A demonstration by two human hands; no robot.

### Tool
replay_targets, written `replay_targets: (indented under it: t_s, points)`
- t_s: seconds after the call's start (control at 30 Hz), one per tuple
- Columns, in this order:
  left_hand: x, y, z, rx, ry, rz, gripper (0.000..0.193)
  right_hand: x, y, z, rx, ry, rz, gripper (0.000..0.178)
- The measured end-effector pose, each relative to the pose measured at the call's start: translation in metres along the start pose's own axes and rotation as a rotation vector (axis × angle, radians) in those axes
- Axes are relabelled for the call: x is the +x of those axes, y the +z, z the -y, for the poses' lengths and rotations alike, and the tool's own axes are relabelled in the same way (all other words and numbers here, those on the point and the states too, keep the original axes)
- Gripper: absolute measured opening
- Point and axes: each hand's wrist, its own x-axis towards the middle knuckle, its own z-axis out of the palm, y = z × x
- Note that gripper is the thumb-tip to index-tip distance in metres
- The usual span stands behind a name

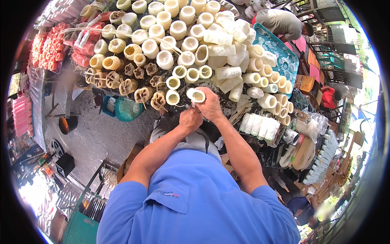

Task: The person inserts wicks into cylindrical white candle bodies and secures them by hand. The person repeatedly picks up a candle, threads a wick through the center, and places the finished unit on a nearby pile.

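Note:
My right hand [211,106] is wrapped round a hollow cream-coloured wax candle [196,95], its open top tilted up toward me. Just below it my left hand [190,118] is closed, its fingers close to the candle's lower end; a small pale bit shows there, too small to name. Beyond my hands several more hollow wax candles [164,59] stand on the table. Some short ones with a greenish tint [173,83] sit nearest, beside brown flower-shaped candles [158,100] at the left.
White wax blocks [219,37] and lying cylinders [267,101] fill the table's right side, near a teal tray [285,57]. Long pale wicks [118,34] cross the candles. A teal basin [129,109] stands on the floor at left. Another person [280,22] bends at the far right.

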Motion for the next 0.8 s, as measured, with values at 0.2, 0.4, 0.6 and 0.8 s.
replay_targets:
  t_s: [0.2, 0.4, 0.6, 0.8]
  points:
    - [-0.015, -0.028, 0.009, -0.056, -0.068, 0.035, 0.049, 0.017, 0.035, -0.016, -0.026, 0.005, -0.009, 0.051]
    - [-0.056, -0.084, -0.012, -0.101, 0.031, -0.026, 0.04, 0.018, 0.051, -0.029, -0.059, -0.012, -0.078, 0.05]
    - [-0.042, -0.148, -0.022, -0.004, 0.138, -0.459, 0.037, 0.013, 0.062, -0.027, 0.025, 0.038, -0.177, 0.05]
    - [-0.011, -0.171, -0.039, 0.062, 0.188, -0.439, 0.043, -0.028, 0.021, -0.041, -0.196, 0.078, -0.298, 0.03]
